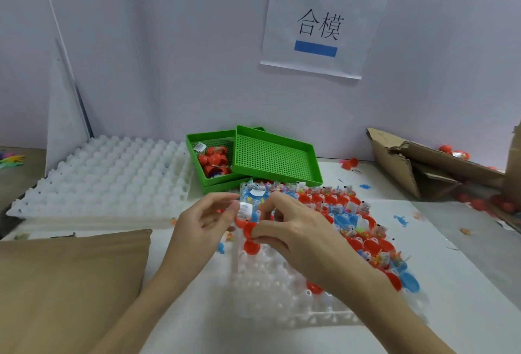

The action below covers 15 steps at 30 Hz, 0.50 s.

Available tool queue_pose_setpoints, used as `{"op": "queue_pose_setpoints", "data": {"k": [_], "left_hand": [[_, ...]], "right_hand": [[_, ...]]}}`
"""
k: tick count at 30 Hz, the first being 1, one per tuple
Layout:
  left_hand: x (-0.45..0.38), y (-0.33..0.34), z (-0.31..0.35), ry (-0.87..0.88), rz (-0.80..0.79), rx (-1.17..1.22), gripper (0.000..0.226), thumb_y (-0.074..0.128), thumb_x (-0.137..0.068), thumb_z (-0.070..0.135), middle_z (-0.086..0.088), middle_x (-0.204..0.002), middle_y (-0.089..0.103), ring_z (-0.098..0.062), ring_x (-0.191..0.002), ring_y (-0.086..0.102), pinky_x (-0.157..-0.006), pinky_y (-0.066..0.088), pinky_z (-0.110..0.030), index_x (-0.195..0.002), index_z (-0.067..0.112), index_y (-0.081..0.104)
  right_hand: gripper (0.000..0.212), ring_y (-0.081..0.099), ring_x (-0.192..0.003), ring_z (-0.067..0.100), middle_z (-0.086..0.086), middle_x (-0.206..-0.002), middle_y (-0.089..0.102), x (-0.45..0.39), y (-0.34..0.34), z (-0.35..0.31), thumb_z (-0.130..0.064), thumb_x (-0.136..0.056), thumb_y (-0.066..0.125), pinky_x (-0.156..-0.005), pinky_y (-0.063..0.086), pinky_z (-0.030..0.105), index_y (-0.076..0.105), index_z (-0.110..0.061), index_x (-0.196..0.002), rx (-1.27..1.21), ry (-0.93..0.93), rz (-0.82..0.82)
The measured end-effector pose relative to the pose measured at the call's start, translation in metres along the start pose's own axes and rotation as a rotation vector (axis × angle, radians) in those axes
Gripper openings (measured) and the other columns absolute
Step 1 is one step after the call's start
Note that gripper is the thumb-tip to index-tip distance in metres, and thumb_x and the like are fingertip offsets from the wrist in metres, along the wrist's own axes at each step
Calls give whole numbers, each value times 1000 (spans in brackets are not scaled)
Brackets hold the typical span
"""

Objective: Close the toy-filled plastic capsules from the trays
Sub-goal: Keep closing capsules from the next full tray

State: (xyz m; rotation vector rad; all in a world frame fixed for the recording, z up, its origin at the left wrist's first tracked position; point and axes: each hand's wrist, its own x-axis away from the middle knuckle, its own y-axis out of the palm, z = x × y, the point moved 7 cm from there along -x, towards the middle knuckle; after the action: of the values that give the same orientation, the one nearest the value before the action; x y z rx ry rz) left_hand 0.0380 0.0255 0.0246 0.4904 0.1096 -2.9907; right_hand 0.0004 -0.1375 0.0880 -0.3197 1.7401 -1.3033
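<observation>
both hands over white tray at table's near edge: left hand pinching toy packet, right hand gripping red capsule.

Small assembly or packing workstation, of the workshop or factory kind. A printed sign with two Chinese characters is fixed by blue tape to a plain partition wall. On the bench, white moulded trays with many cells, one tray part-filled with red and blue capsules. Green mesh bins hold more. Torn cardboard boxes sit at the right, with loose capsules scattered.
</observation>
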Motion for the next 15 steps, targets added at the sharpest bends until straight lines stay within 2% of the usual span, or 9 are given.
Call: {"op": "queue_pose_setpoints", "data": {"k": [4,6,8,11,13,15], "left_hand": [[0,-2,-7,-76,23,115,10,76,-91,16,-5,-93,80,-20,-86,78,-73,59,-19,-100,15,80],[0,-5,-9,-123,40,204,10,78,-89,17,-8,-94,80,-21,-88,78,-74,59,-19,-98,16,82],[-1,-4,-10,-154,-1,274,20,80,-84,24,-12,-101,80,-27,-93,78,-79,60,-23,-102,17,83],[-1,2,-11,-170,-74,313,28,79,-82,29,-14,-106,79,-31,-99,77,-86,61,-27,-108,18,81],[0,4,-11,-150,-94,284,25,77,-85,29,-12,-106,80,-29,-100,77,-91,61,-31,-109,22,81],[1,7,-7,-100,-114,238,22,75,-88,29,-9,-106,80,-26,-101,77,-92,60,-28,-109,24,81]], "right_hand": [[7,54,-80,14,0,-103,55,-1,12,-2,-17,-98,69,-66,52,34,71,-22,-103,-104,29,57],[10,55,-81,7,-4,-108,53,0,17,1,-21,-104,60,-72,52,29,66,-25,-109,-243,113,108],[10,59,-82,2,-8,-111,53,2,22,3,-21,-106,54,-77,53,27,61,-26,-111,-419,199,152],[8,68,-82,10,-7,-101,64,5,27,6,-14,-105,55,-75,57,30,61,-19,-109,-657,307,222],[9,70,-81,15,-5,-94,69,7,29,7,-13,-105,56,-71,57,26,63,-19,-108,-814,374,249],[10,72,-83,19,-1,-94,70,11,31,9,-13,-104,59,-73,56,24,64,-19,-109,-957,444,281]]}}
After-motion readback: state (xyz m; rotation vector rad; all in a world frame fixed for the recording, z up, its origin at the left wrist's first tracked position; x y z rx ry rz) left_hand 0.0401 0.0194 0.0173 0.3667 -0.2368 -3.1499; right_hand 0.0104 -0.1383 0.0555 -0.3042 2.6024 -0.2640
